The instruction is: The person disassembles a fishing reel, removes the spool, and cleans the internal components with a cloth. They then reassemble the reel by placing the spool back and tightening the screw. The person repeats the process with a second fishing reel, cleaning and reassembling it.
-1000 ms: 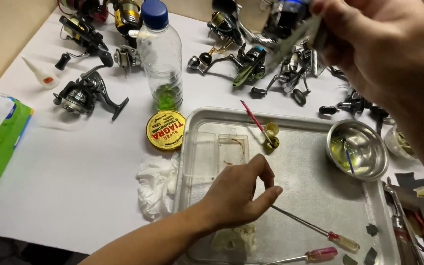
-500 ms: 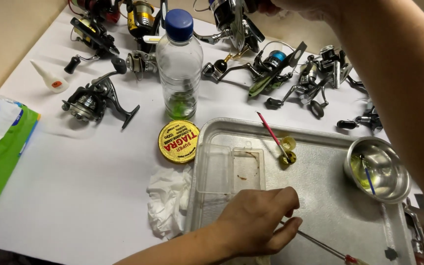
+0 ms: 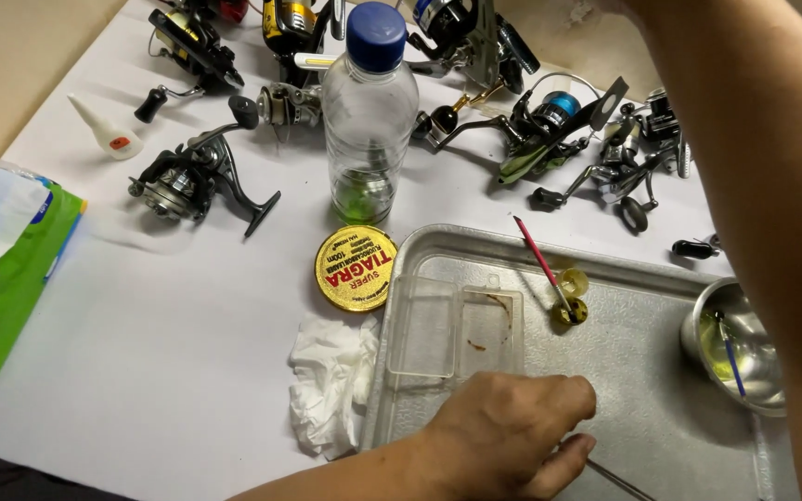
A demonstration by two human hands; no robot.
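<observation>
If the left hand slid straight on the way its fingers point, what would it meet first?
The left hand points right across the tray. That stretch of tray floor looks bare, so it would probably reach the steel bowl first, though depth is hard to judge.

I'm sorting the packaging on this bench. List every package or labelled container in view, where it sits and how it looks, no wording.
Round tin: beside the tray's left corner; flat gold disc, red print.
Plastic bottle: behind the tin; clear, blue cap, green bits inside.
Packet: left edge; green and white.
Small tube: far left; white cone, orange label.
</observation>
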